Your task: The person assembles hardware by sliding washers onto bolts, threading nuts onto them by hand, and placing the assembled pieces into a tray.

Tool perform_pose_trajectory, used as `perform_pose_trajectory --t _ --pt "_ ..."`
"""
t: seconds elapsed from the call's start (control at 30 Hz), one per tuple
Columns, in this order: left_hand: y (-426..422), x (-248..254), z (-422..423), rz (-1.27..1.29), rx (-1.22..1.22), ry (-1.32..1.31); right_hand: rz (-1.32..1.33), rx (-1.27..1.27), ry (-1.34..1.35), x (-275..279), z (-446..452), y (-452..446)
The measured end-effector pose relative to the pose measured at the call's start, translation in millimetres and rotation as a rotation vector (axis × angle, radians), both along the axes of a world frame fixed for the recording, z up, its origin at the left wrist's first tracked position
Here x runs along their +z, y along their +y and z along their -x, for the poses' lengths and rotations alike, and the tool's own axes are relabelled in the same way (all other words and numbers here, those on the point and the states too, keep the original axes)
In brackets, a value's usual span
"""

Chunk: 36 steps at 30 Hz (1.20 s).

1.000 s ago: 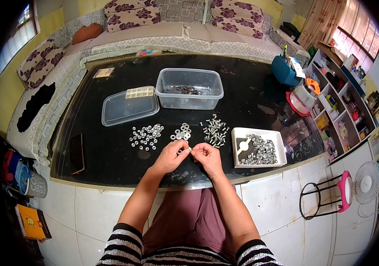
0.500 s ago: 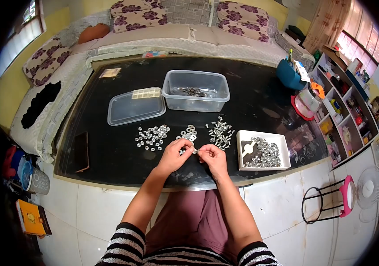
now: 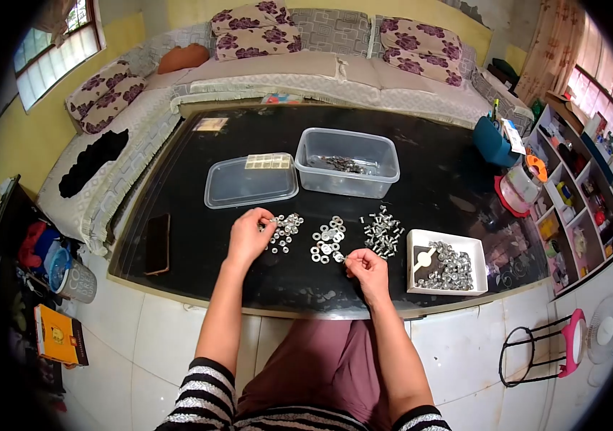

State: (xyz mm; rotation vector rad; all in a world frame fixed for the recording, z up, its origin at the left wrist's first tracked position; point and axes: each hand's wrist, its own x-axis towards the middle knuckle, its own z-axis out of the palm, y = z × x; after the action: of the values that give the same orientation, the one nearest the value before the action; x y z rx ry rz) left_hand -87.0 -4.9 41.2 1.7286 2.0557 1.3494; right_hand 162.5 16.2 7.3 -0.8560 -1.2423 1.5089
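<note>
My left hand (image 3: 250,233) is at the left edge of a pile of small nuts (image 3: 286,231), its fingers pinched together; whatever they hold is too small to name. Flat washers (image 3: 329,240) lie in a loose group between my hands. Just right of them, my right hand (image 3: 368,271) pinches a small metal piece, perhaps a bolt with a washer, though the detail is unclear. Short bolts (image 3: 384,231) are heaped behind and right of that hand. A white box (image 3: 447,290) further right holds many metal pieces (image 3: 456,267) and a dark card with a pale shape.
A clear plastic tub (image 3: 349,185) with small dark parts stands behind the piles, its lid (image 3: 238,185) to the left. A phone (image 3: 157,244) lies at the table's left. A teal holder (image 3: 497,141) and a jar (image 3: 520,188) stand back right, near shelves (image 3: 565,201).
My left hand has parted from my right and reached left to the nuts. My right hand stays by the washers, still pinching a small piece. The view has shifted.
</note>
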Motion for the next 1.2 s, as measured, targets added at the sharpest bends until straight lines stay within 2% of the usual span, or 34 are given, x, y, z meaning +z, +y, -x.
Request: perform_pose_trajectory --t 0.13,0.33,0.43,0.6,0.67,0.77,0.87,1.03,1.2 --pt "9.4 -2.0 28.5 0.047 0.087 0.148 -0.005 0.0 -0.021 -0.4 -0.4 0.7" --pt "17.7 -6.0 36.3 0.192 0.044 0.201 -0.006 -0.008 -0.039 1.0 0.1 0.0" --pt "16.9 -6.5 36.0 0.213 0.051 0.145 -0.006 -0.005 -0.03 -1.1 0.1 -0.2" --pt "7.0 4.1 16.8 0.119 0.023 0.135 0.0 -0.001 -0.034 -0.8 0.4 -0.1" --pt "3.2 7.3 -4.8 0.105 -0.25 -0.246 -0.001 -0.009 -0.047 -0.3 0.0 -0.4" --pt "0.1 7.0 -40.8 0.139 -0.589 -0.271 0.003 0.02 -0.003 -1.5 -0.6 0.1" --pt "0.0 6.7 -70.9 0.185 -0.777 -0.302 0.001 0.011 0.006 -0.3 -0.8 -0.5" --pt "5.3 2.1 -87.4 0.133 -0.851 -0.27 -0.025 0.042 0.041 -3.8 -2.3 0.8" --pt "3.6 1.3 -84.7 0.104 -0.792 -0.33 -0.015 0.03 0.019 0.8 -2.1 -0.8"
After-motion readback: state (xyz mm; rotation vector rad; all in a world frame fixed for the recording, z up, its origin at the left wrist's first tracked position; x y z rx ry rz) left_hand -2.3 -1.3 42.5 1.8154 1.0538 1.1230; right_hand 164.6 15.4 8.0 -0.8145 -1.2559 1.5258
